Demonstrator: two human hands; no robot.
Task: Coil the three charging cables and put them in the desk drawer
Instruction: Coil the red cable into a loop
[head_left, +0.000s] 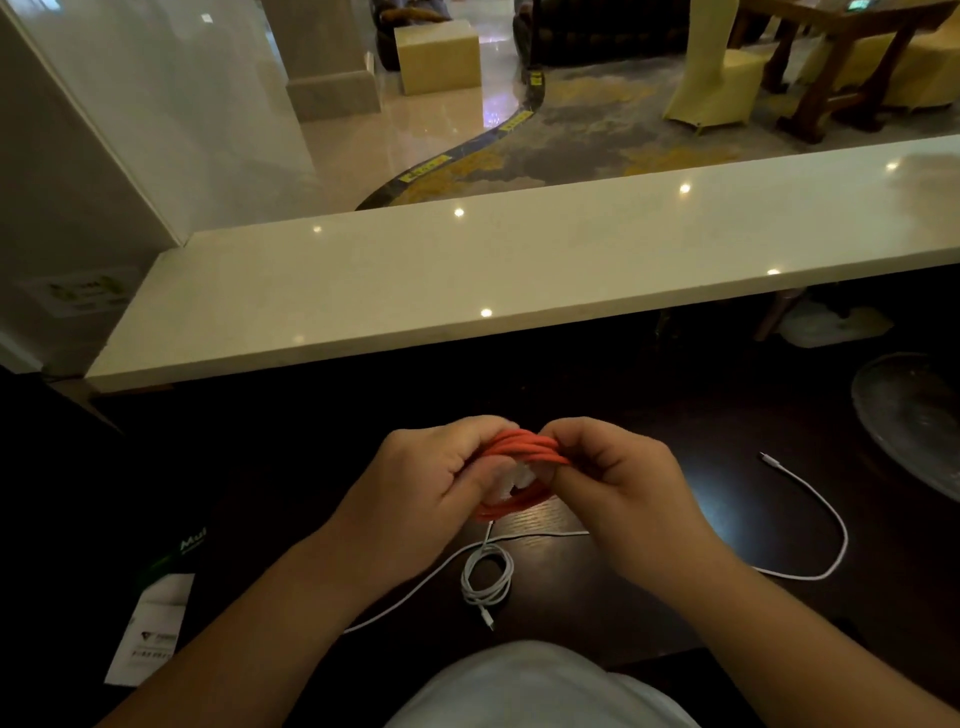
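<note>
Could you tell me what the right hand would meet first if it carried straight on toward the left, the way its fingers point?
Most likely the left hand: the right hand faces it across the orange cable coil both grip, so their fingers would touch almost at once.

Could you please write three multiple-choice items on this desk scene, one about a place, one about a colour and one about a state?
1. Where does the coiled white cable lie?
A. On the pale counter
B. On the dark desk, below the hands
C. In the glass dish

2. What colour is the cable held in both hands?
A. Orange
B. Green
C. Black

3. How is the long white cable on the right?
A. Coiled tight
B. Knotted
C. Lying loose, uncoiled

Key: 1 B, it sits on the dark desk near the person. 2 A, the left hand and right hand grip an orange cable. 3 C, it trails in an open curve.
</note>
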